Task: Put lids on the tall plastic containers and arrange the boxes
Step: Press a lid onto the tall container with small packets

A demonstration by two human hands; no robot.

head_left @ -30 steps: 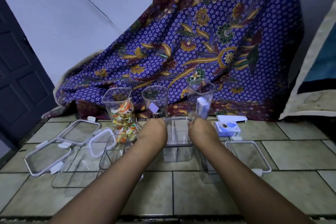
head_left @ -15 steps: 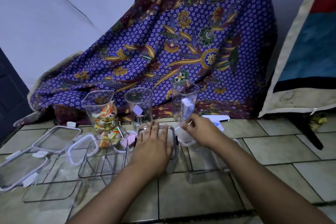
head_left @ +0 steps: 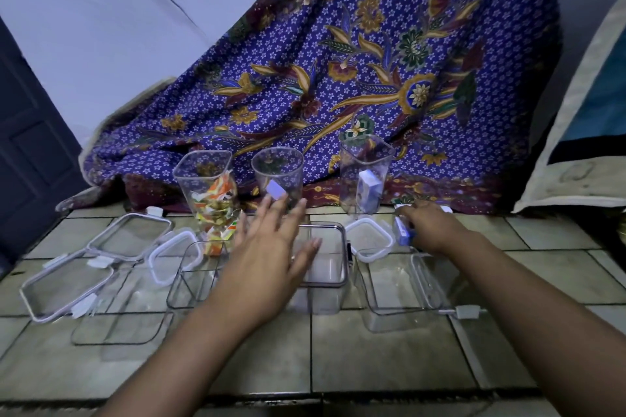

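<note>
Now the left hand (head_left: 274, 247) spreads its grip wide over a clear square plastic box (head_left: 328, 271); the right hand (head_left: 430, 227) grip pinches a small blue-white carton (head_left: 402, 234).

Both arms reach forward: one hand splayed, one gripping.
The left hand (head_left: 271, 249) is palm down, fingers straight and spread, well left of the grip. The right hand (head_left: 432, 227) curls its fingers round a small blue box (head_left: 402, 234), forearm straight behind the grip.
</note>
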